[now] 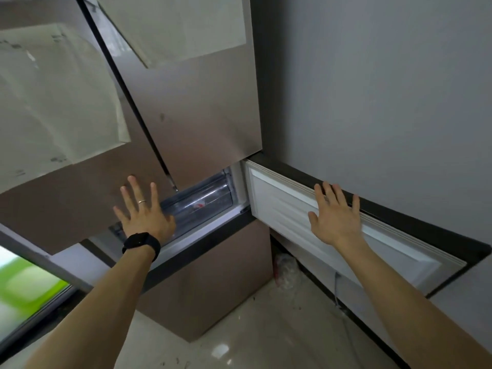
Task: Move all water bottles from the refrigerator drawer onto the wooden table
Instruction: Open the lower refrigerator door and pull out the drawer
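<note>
A brown refrigerator (207, 123) fills the left and middle of the view. Its lower right door (287, 209) is swung open to the right, white inner side showing. Behind the opening sits a clear plastic drawer (202, 201) with something red and white inside; I cannot tell whether bottles lie in it. My left hand (143, 211), fingers spread, is held up in front of the left door and the drawer, with a ring and a black wristband. Resting with its fingers over the top edge of the open door is my right hand (335, 217). The wooden table is out of view.
A grey wall (386, 89) stands to the right, just behind the open door. A lower brown fridge compartment (213, 278) sits beneath the drawer. A crumpled plastic bag (286, 270) and a cable (338, 288) lie on the pale tiled floor. A window (29, 291) is at lower left.
</note>
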Motion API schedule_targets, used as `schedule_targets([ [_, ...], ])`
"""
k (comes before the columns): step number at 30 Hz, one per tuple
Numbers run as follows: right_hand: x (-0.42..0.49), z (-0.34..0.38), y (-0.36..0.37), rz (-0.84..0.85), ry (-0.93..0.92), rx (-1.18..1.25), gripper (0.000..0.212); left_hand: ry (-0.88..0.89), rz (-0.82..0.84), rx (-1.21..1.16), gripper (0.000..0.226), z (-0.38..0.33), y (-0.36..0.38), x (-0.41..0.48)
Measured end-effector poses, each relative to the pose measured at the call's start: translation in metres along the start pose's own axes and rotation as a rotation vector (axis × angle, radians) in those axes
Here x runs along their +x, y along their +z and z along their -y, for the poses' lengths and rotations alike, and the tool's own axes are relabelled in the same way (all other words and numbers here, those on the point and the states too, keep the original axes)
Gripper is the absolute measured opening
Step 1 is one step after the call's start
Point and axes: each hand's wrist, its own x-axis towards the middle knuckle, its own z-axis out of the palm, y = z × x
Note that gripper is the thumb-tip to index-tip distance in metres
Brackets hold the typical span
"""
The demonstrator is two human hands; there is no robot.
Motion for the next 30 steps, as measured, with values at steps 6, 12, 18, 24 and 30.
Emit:
schedule_targets([
  [6, -0.021, 0.038, 0.023, -0.067, 0.048, 0.113, 0.08, 0.085, -0.097, 0.082, 0.095, 0.022, 0.004, 0.001],
  [12, -0.032, 0.147, 0.081, 0.273, -0.195, 0.657, 0.08, 0.278, -0.293, 0.272, 0.086, 0.078, 0.023, 0.021],
  [18, 0.013, 0.259, 0.116, 0.596, -0.138, 1.14, 0.056, 0.444, -0.447, 0.351, 0.075, 0.109, 0.041, 0.049],
  [24, 0.084, 0.355, 0.14, 0.75, 0.202, 1.659, 0.037, 0.514, -0.588, 0.319, 0.072, 0.124, 0.067, 0.072],
  [30, 0.135, 0.401, 0.145, 0.806, 0.424, 2.095, 0.019, 0.521, -0.734, 0.319, 0.076, 0.122, 0.073, 0.08],
])
